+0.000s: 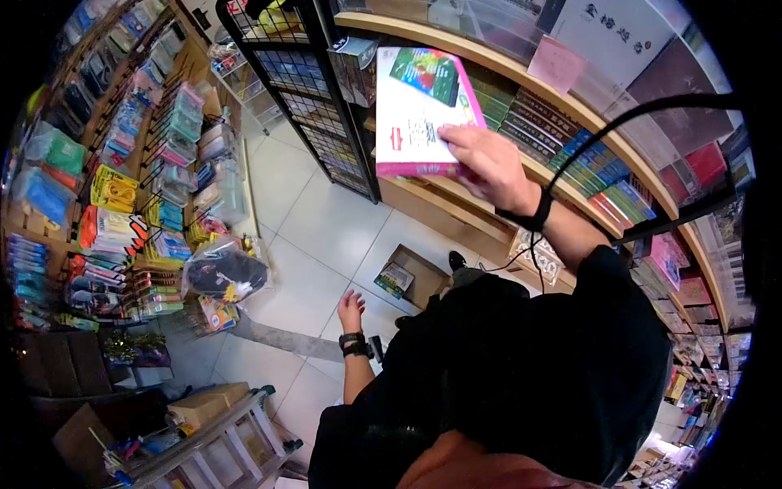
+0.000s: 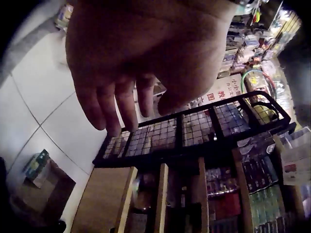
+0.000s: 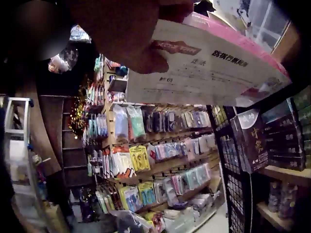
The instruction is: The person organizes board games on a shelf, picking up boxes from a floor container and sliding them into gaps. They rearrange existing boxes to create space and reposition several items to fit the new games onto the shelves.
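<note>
My right hand point(image 1: 486, 165) grips a white and pink flat box point(image 1: 391, 106) by its near edge, fingers on the printed top. In the right wrist view the thumb presses the white, text-covered face of the same box point(image 3: 209, 73). It is held up in front of a bookshelf point(image 1: 407, 31), close to the rows of books point(image 1: 533, 126). Low at my side hangs my left hand point(image 1: 351, 312), fingers loosely bent and nothing in them; the left wrist view shows this hand point(image 2: 146, 63) from the palm side.
An open cardboard box point(image 1: 428, 281) with a green packet point(image 1: 395, 279) in it sits on the tiled floor near my feet. A black wire rack point(image 1: 305, 90) stands beside the shelf. Hanging goods point(image 1: 175, 122) line the left wall; a stepladder point(image 1: 220, 456) lies lower left.
</note>
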The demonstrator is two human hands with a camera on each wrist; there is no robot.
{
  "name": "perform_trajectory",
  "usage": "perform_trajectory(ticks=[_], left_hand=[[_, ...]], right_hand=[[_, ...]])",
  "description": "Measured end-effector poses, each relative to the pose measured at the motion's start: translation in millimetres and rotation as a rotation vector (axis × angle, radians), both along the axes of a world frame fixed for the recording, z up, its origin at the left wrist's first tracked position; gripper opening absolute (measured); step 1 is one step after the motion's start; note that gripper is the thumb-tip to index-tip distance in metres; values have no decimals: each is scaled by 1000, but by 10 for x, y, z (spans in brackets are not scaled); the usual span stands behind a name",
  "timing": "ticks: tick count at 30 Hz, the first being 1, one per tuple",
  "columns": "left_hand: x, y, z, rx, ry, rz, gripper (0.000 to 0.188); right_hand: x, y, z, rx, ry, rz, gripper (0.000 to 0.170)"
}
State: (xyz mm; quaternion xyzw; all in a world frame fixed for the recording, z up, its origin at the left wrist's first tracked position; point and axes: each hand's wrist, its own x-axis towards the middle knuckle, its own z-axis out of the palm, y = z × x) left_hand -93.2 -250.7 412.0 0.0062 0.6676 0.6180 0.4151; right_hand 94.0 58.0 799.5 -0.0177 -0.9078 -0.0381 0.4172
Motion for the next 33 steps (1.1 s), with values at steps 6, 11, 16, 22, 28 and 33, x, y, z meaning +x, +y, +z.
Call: perform_trajectory(ticks=[6,11,16,22,28,33], left_hand=[[267,-63,61,-19,-118,31,33],[503,-436,-151,-99,-162,55,35],[670,-773,-313,-183,-203,67,35],[645,-766,-305,-159,-188,110,34],[216,-137,-163,-45,191,-93,29],[-509,937,932,72,821,-337,31]], right_hand=[[-176,415,-298,36,47,-145,27],[-265,580,-402,43,42,-146,30],[-360,717,-526,63,62,-174,33],[-342,727,-451,53,71,-180,36],[11,420,-188,-13,11,-99,38],[506,-234,272,-213,-141,98,28]])
